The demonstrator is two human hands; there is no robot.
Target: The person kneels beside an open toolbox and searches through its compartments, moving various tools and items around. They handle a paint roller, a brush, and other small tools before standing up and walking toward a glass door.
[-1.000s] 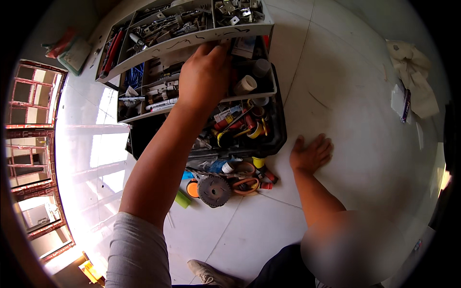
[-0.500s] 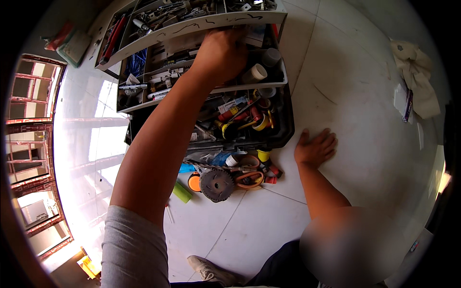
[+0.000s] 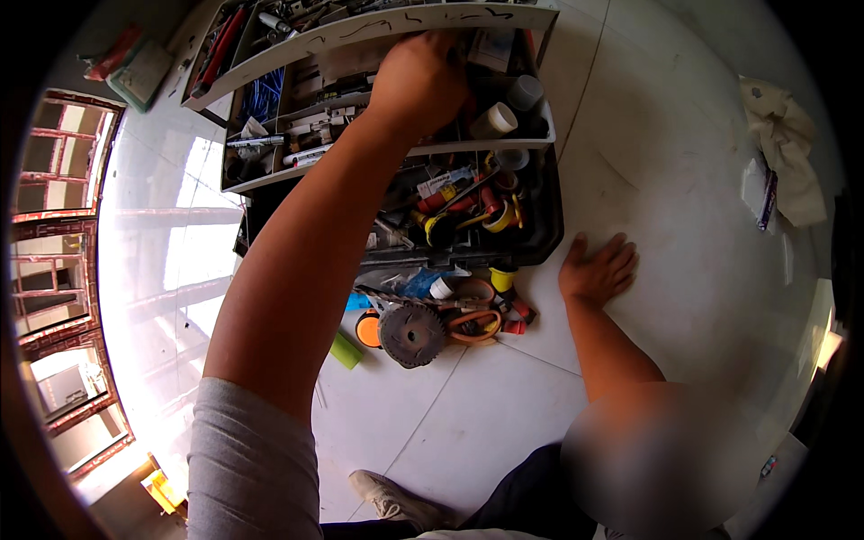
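My left hand [image 3: 420, 83] reaches into the middle tray [image 3: 360, 160] of a tiered toolbox, its fingers hidden beneath the raised upper tray [image 3: 360, 36]. Whether it holds anything is out of sight. Close to its right stand a white-lidded cup [image 3: 494, 121] and a clear cup [image 3: 525, 93]. Markers [image 3: 306, 157], metal fittings and blue slender pieces [image 3: 263, 93] fill the tray's compartments. Under it, the dark bottom bin [image 3: 540, 236] holds jumbled red and yellow tools. My right hand [image 3: 598, 269] lies flat on the tiled floor, fingers spread, right of the toolbox.
In front of the toolbox lie a toothed circular blade [image 3: 411, 335], an orange round item [image 3: 367, 328], a green cylinder [image 3: 346, 350] and an orange loop [image 3: 474, 326]. Beige cloth [image 3: 781, 144] rests at the far right. My shoe [image 3: 387, 497] is at the lower edge.
The view has shifted slightly, so the toolbox appears higher and further right. My left hand stays inside the middle tray, and my right hand remains flat on the floor.
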